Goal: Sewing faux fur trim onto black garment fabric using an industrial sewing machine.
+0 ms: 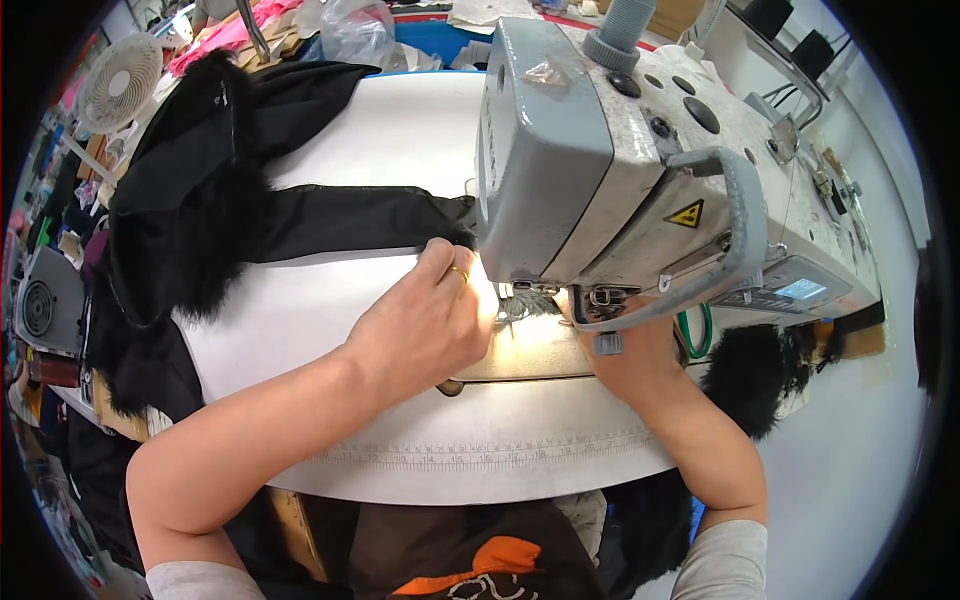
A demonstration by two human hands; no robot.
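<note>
My left hand [425, 315], with a ring on one finger, is left of the sewing machine's needle area. Its fingers are curled closed on the near edge of a black fabric strip [345, 222]. This strip runs left into a black fur-trimmed garment [205, 215]. The grey and white sewing machine [545, 140] hides the strip's right end. Under its lit needle area lies dark fur [528, 303]. My right hand [635, 355] reaches in from the right beneath the machine head; the machine hides its fingers.
The white table [400, 440] has a ruler scale along its curved front edge. More black fur [745, 375] hangs at the right. A white fan [120, 82] stands at the far left. Behind the table are a clear plastic bag [357, 32] and a blue bin [440, 42].
</note>
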